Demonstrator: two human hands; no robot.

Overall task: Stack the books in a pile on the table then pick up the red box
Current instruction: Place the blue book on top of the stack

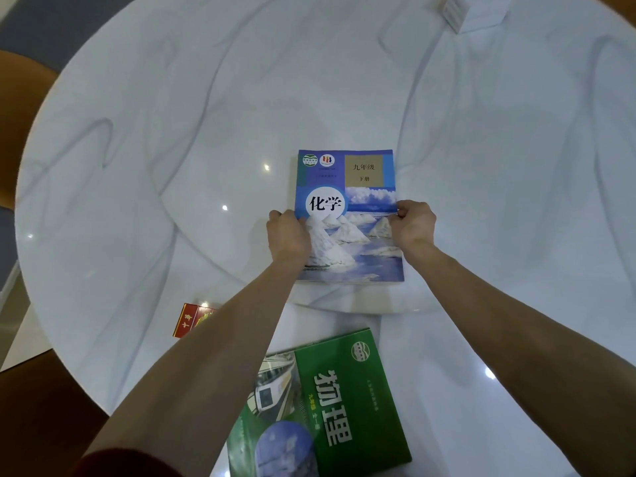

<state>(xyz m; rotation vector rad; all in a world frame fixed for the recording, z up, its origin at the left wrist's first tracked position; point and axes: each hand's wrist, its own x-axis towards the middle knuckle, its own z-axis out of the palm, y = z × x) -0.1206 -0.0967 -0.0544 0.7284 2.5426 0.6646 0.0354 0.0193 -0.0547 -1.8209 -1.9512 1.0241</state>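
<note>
Books are lying apart on the white marble table [137,166], not yet piled. At the lower left of the frame, the red box [190,319] is sitting near the table's edge, its right part hidden behind the left forearm. Moving right, the left hand [288,234] is gripping the left edge of the blue book [347,215] at the centre of the frame, fingers curled over the cover and thumb on the side. This book is lying flat, its cover facing up, showing white mounds and a cloudy sky. Below it, at the bottom centre, the green book [340,401] is lying flat and tilted, well apart from the blue one, partly crossed by the left forearm. Further right, the right hand [413,223] is pinching the blue book's right edge. At the upper right of the frame, a white block [453,10] is resting on the table, too blurred to identify.
</note>
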